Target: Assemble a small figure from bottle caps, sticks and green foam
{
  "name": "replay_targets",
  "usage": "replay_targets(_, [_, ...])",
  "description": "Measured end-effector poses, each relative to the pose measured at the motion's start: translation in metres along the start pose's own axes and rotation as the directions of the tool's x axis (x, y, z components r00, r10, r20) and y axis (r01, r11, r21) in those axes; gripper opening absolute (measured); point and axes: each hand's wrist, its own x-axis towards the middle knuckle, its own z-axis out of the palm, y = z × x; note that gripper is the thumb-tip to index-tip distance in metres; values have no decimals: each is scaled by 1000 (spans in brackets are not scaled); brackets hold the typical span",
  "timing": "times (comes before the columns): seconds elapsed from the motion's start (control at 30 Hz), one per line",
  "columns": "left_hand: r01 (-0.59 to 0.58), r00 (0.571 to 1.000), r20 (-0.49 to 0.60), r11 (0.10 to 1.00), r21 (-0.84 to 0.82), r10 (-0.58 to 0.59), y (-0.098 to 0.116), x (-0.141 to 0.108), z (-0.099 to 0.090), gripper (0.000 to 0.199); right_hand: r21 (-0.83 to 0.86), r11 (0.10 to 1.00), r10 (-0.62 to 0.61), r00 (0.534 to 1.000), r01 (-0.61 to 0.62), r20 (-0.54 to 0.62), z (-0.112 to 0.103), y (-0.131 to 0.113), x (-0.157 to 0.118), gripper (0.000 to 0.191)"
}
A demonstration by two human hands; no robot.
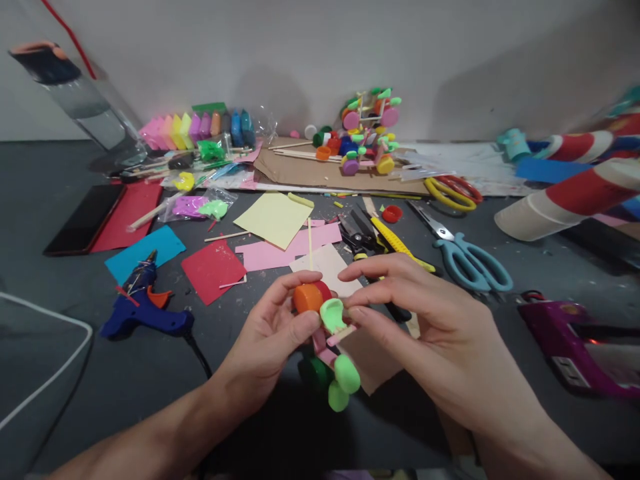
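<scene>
A small craft model (325,350) with orange, red and dark green caps, pink strips and light green clay pieces is held above the table in front of me. My left hand (280,317) pinches it at the orange cap (307,299), thumb in front and fingers behind. Thumb and fingertips of my right hand (425,320) are at the upper light green clay piece (333,315), on its right side. Two rounded light green clay pieces (345,377) hang at the model's lower end. Beneath the model lies a piece of tan card (373,363).
On the left are a blue glue gun (150,313), a phone (85,219) and a tilted bottle (90,100). Scissors (473,260), a purple tool (575,347) and a striped cup stack (565,200) stand right. Finished-looking colourful models (370,137) sit at the back.
</scene>
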Motion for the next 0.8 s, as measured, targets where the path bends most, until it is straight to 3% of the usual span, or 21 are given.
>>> replay_targets(0.53, [59,998,2,997,-51,-59,2,0,-1,35,-110,981,-167,985,162,-36,2,-1,-1,11])
replay_targets(0.8, [87,996,37,991,-102,-84,1,-1,-2,33,-75,982,-177,983,174,-40,-1,-2,-2,14])
